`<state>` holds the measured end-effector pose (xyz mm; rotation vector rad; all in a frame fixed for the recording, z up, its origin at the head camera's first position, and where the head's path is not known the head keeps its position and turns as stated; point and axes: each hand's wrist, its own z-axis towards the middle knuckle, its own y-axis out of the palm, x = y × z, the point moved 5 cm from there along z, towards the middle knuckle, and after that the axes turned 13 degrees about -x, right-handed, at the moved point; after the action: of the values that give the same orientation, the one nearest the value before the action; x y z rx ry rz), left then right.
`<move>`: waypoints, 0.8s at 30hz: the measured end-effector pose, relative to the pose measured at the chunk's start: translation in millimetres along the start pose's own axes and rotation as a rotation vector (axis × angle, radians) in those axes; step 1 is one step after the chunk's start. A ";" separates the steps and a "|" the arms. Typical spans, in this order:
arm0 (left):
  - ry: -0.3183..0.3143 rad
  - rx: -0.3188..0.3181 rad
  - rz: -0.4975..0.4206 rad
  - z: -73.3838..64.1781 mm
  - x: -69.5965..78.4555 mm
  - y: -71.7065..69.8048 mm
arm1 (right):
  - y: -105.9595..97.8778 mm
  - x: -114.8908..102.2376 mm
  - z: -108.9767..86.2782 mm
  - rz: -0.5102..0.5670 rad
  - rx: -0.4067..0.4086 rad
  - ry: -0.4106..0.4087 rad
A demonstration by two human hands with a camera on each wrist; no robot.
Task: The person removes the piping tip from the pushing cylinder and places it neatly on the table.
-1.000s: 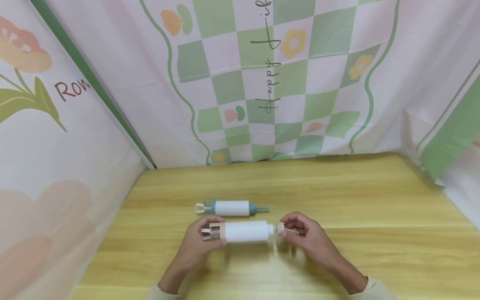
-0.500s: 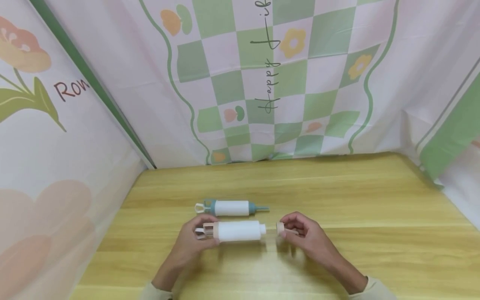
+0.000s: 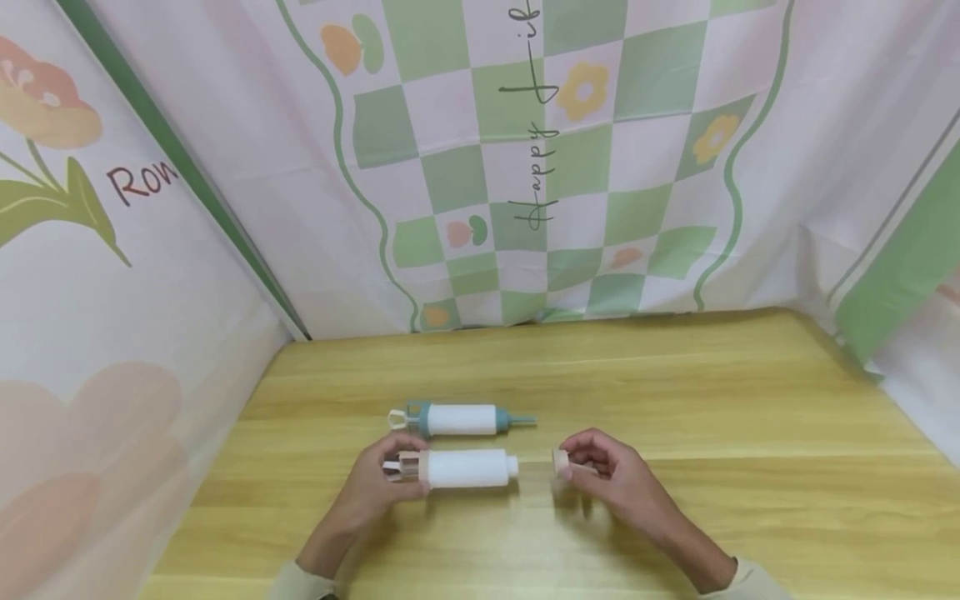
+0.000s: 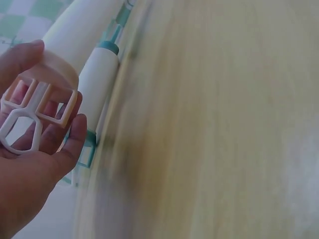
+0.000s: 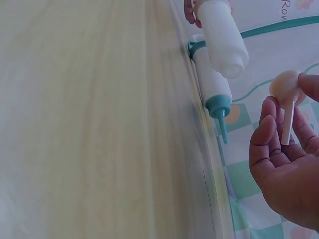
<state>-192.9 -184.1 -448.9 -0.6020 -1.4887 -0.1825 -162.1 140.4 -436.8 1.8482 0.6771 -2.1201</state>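
My left hand (image 3: 369, 477) pinches the beige collar (image 3: 423, 467) of a white syringe-like bottle (image 3: 468, 468), held level over the table. In the left wrist view, a white ring handle (image 4: 21, 132) shows inside the collar's beige loops, with the thumb on top and fingers below. My right hand (image 3: 617, 468) pinches a beige nozzle cap (image 3: 560, 463) between thumb and fingers. The cap's thin spout (image 5: 288, 122) points back toward the palm. A gap separates the bottle's bare white neck (image 3: 513, 467) from the cap.
Behind the hands, a similar white bottle with teal ends (image 3: 461, 420) lies on the wooden table (image 3: 675, 383), its teal nozzle (image 3: 522, 420) pointing right. A green-checked curtain (image 3: 517, 167) hangs along the back, and another printed curtain (image 3: 150, 317) on the left.
My left hand has moved left with the white bottle, widening the gap to the nozzle cap. The right hand has kept its place and grip. The teal-ended bottle lies as before.
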 end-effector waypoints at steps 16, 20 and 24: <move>-0.041 -0.029 0.012 1.4 -13.6 -2.5 | -0.9 -3.5 -2.5 -0.005 0.005 -0.019; -0.046 -0.022 0.017 2.4 -15.9 -2.2 | -0.8 -2.4 -2.4 -0.002 0.014 -0.001; -0.043 -0.031 0.023 3.2 -15.9 -1.4 | 0.2 -0.6 -2.3 -0.004 0.008 0.009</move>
<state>-197.9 -187.6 -464.0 -0.6513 -1.5225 -0.1765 -159.9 141.3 -436.5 1.8637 0.6760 -2.1208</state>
